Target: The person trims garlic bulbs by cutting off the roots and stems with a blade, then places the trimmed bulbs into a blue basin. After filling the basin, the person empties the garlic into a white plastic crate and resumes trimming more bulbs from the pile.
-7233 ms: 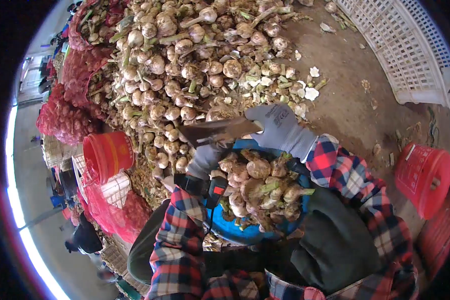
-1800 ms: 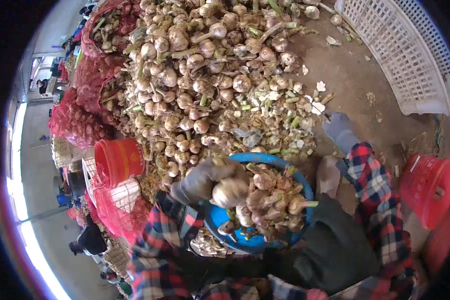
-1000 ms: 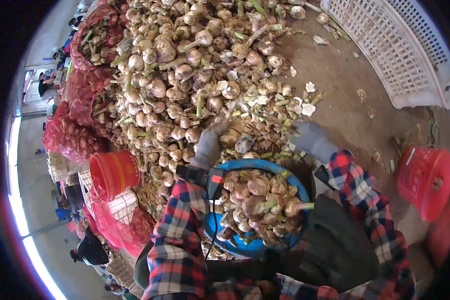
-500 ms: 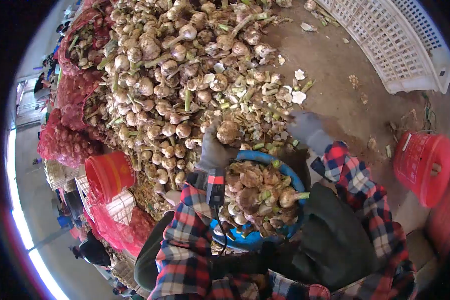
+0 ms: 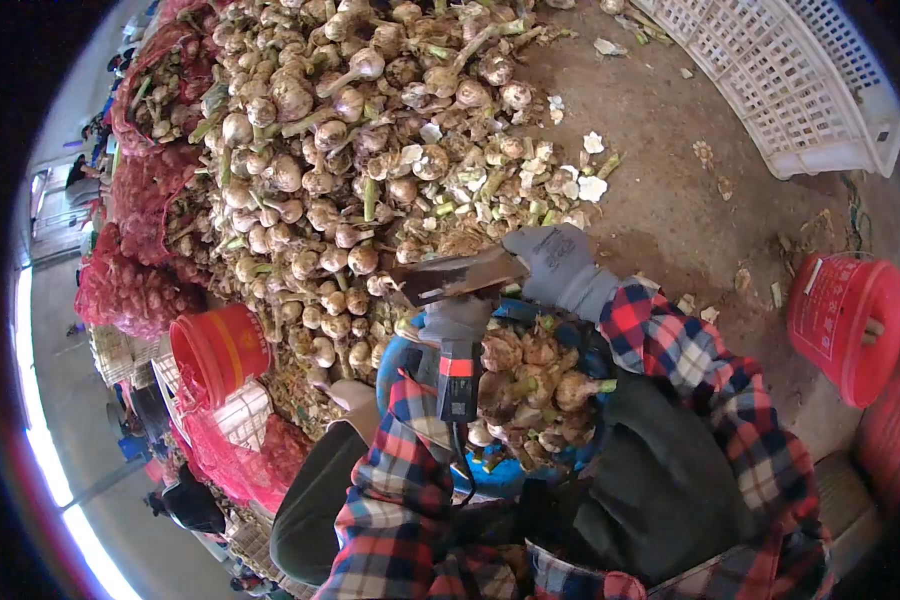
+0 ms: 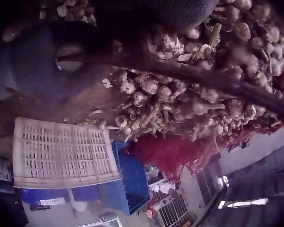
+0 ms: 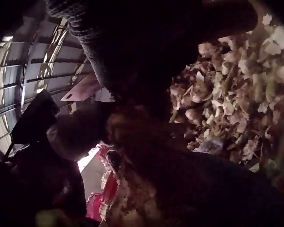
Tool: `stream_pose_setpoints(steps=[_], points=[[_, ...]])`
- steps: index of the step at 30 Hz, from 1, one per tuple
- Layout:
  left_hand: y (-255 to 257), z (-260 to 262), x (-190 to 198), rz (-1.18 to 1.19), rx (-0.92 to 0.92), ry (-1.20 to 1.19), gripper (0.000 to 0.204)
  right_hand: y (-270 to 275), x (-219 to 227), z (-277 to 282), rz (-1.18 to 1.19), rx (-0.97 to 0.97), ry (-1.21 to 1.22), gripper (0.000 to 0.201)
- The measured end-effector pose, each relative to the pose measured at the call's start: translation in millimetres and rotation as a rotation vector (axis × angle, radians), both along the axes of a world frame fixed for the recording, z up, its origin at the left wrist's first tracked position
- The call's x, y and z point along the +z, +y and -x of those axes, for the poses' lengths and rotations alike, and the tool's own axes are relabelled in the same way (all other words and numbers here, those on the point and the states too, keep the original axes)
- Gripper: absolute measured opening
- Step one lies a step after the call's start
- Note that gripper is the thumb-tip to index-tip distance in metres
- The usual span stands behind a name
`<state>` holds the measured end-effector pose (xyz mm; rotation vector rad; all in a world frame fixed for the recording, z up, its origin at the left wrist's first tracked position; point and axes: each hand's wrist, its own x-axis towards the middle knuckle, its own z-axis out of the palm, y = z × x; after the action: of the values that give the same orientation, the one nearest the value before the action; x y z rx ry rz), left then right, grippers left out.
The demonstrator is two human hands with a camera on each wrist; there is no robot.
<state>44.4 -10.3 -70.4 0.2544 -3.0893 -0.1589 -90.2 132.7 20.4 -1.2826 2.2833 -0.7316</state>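
My gloved right hand (image 5: 560, 262) grips a cleaver (image 5: 458, 276), its broad brown-stained blade lying across the front of the left hand. In the left wrist view the blade (image 6: 217, 81) crosses as a dark bar, with the right glove (image 6: 23, 61) at its end. Beneath the blade, over the near rim of a blue basin (image 5: 395, 365), my gloved left hand (image 5: 458, 322) is curled round a garlic bulb, which the blade and fingers hide in the head view. Trimmed garlic bulbs (image 5: 530, 385) fill the basin between the legs. The right wrist view is mostly dark.
A large heap of untrimmed garlic (image 5: 310, 170) lies ahead, with cut stems and peelings (image 5: 510, 190) at its right. Red mesh sacks (image 5: 135, 290) and a red bucket (image 5: 215, 350) stand left. A white crate (image 5: 780, 90) and another red bucket (image 5: 840, 325) are right.
The left hand has drawn back from the heap's edge to the basin with the bulb. My right hand has swung in leftward, bringing the cleaver across it.
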Motion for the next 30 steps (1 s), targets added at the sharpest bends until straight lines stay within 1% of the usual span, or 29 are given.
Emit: stream_pose_setpoints(steps=[2,4,5,6,8,9,10,12,13,15,17,19,20,21,22,23,25,26,27,29,30], points=[[2.4,1.3,4.5,0.007,-0.008,0.024,0.031,0.0,-2.1,3.9,-0.077,-0.014,-0.021,0.025],[19.6,20.1,64.7,-0.281,0.164,-0.049,0.026,2.3,-3.7,7.1,-0.080,-0.006,-0.052,0.026],[26.4,27.9,87.8,-0.426,0.251,-0.082,0.024,4.0,-4.5,10.6,-0.082,0.003,-0.077,0.028],[28.3,30.3,98.8,-0.431,0.248,-0.083,0.024,5.5,-14.2,15.7,-0.088,0.001,-0.077,0.028],[21.2,29.8,121.6,-1.238,0.596,0.040,0.018,12.9,-42.3,28.0,-0.450,-0.255,-0.233,0.028],[12.3,26.4,147.1,-1.030,0.342,0.179,0.016,34.9,-46.9,35.4,-0.462,-0.353,-0.241,0.030],[3.0,25.7,160.5,-1.016,0.356,0.189,0.016,54.8,-52.2,45.4,-0.469,-0.430,-0.242,0.032],[-8.0,18.7,175.4,-1.396,0.000,-0.239,0.023,67.3,-55.5,43.4,-0.542,-0.518,-0.161,0.035],[-15.8,12.1,161.3,-1.424,0.254,-0.520,0.034,65.7,-54.6,41.8,-0.538,-0.516,-0.154,0.035],[-47.5,26.5,149.3,-0.790,0.023,-0.593,0.044,57.5,-53.9,42.6,-0.573,-0.388,-0.208,0.040],[-76.2,52.8,138.6,-0.441,0.416,-0.334,0.031,53.8,-58.0,28.8,-0.596,-0.371,-0.254,0.042],[-111.0,74.3,114.2,-0.166,0.631,-0.320,0.035,44.4,-57.5,33.8,-0.615,-0.365,-0.280,0.046],[-129.9,81.3,88.7,-0.165,0.633,-0.312,0.035,40.9,-52.5,31.0,-0.622,-0.402,-0.285,0.047],[-147.9,85.7,58.5,-0.639,0.851,-0.316,0.037,39.3,-51.8,29.5,-0.618,-0.398,-0.279,0.047],[-157.4,88.2,42.2,-1.126,1.042,-0.305,0.038,39.5,-52.4,29.3,-0.620,-0.413,-0.292,0.047],[-155.8,89.4,43.1,-1.127,1.041,-0.303,0.038,40.4,-53.9,29.8,-0.621,-0.430,-0.309,0.047],[-150.6,89.0,38.2,-1.333,1.139,-0.087,0.028,46.9,-61.3,34.2,-0.604,-0.434,-0.312,0.046],[-152.6,77.4,41.6,-1.291,0.730,-0.169,0.020,50.4,-64.4,35.1,-0.589,-0.429,-0.316,0.046],[-141.0,69.9,50.9,-1.295,0.728,-0.173,0.020,50.6,-62.7,37.8,-0.593,-0.432,-0.316,0.046],[-112.5,53.6,80.9,-1.505,0.846,-0.074,0.017,45.0,-57.5,44.2,-0.497,-0.519,-0.529,0.046],[-108.1,40.8,81.2,-1.585,0.773,-0.024,0.018,40.0,-59.6,46.9,-0.497,-0.521,-0.531,0.046]])
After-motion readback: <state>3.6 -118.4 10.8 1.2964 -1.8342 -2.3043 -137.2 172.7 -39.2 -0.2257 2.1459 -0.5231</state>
